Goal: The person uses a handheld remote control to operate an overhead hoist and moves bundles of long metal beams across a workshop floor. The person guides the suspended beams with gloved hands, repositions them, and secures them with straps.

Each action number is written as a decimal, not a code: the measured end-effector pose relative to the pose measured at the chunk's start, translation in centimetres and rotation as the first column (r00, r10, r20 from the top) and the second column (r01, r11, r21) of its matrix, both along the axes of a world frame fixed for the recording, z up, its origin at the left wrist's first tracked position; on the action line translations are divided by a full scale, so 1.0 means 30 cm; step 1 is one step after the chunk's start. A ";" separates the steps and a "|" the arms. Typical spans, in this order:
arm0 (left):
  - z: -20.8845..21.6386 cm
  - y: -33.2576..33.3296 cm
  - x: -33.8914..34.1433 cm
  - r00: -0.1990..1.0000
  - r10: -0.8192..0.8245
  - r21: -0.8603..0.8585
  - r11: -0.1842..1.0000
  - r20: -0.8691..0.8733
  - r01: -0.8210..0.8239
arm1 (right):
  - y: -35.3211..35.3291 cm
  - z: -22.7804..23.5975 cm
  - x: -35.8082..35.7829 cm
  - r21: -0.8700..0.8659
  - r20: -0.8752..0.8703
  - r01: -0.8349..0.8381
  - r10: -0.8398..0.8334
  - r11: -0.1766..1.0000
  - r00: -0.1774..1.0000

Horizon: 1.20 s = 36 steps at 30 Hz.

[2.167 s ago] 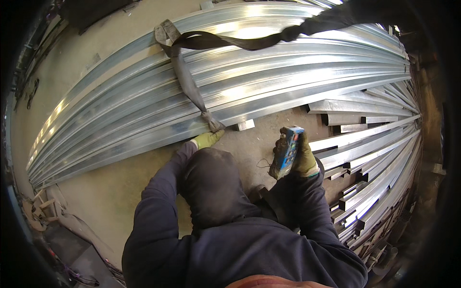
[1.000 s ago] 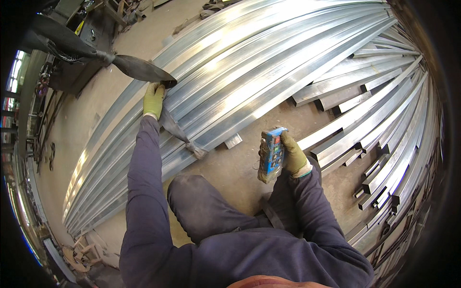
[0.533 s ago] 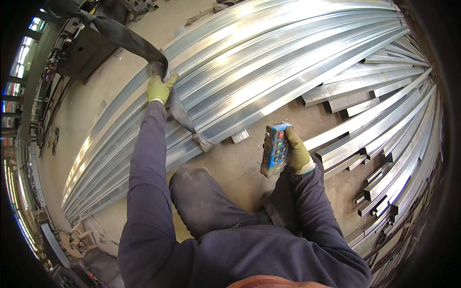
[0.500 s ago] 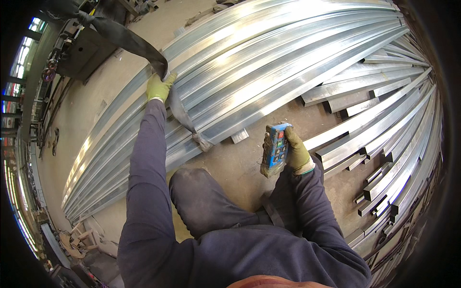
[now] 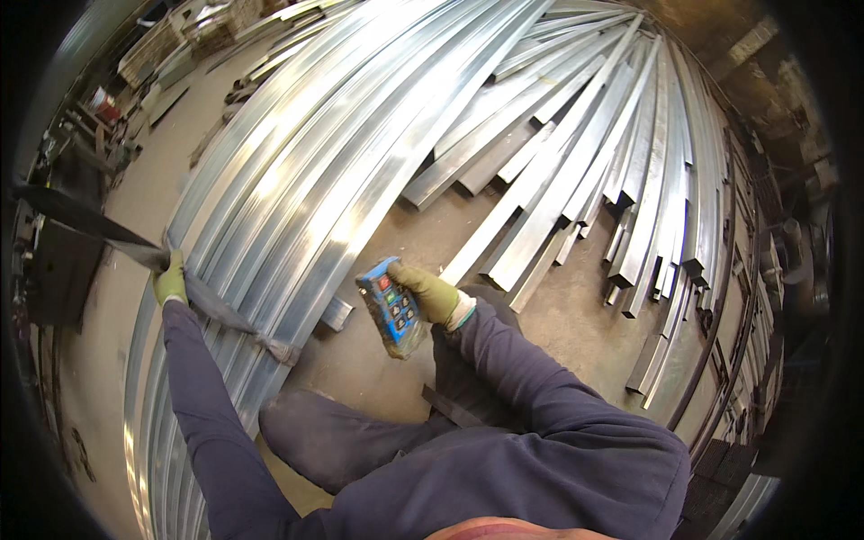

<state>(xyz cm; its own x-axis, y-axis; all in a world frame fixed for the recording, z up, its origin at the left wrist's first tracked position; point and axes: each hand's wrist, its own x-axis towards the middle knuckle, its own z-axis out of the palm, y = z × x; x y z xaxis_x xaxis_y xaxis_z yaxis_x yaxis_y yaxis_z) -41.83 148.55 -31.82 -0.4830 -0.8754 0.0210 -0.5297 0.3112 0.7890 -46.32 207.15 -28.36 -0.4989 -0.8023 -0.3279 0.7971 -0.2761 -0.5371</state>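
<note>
So the lifting strap (image 5: 193, 297) is the thing to watch here. It's a dark flat sling that comes in from the left edge of the frame, crosses the near side of the big bundle of galvanised steel sections (image 5: 360, 153) and ends by the bundle's lower edge, left of centre. The left hand (image 5: 169, 281), in a yellow-green glove, is closed right around it at the far left, arm stretched out.

The right hand (image 5: 427, 292) is wrapped around a blue pendant remote (image 5: 391, 308) with coloured buttons, centre of the frame, thumb near the buttons. I can't tell if it's pressing.

What I'd worry about: if that strap goes tight with the fingers wrapped round it, they could get nipped against the steel edge. The strap also looks to sit near one end of the bundle, so a lift could tip or slide. Loose steel offcuts (image 5: 576, 198) on the concrete floor (image 5: 540, 342) to the right, plus a small block (image 5: 337, 313) by the knee (image 5: 306, 427), are a trip risk.
</note>
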 end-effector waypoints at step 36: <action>0.506 0.012 0.083 0.989 0.028 -0.235 0.972 0.148 0.008 | -0.006 -0.074 0.004 -0.211 0.079 -0.020 0.037 0.977 0.996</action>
<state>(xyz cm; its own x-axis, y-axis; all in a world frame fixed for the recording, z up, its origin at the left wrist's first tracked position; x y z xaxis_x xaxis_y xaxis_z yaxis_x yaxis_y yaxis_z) -39.34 148.90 -16.63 -0.4872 -0.8596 0.1541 -0.6400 0.4715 0.6067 -46.20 206.98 -30.57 -0.4532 -0.8710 -0.1898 0.8451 -0.3520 -0.4025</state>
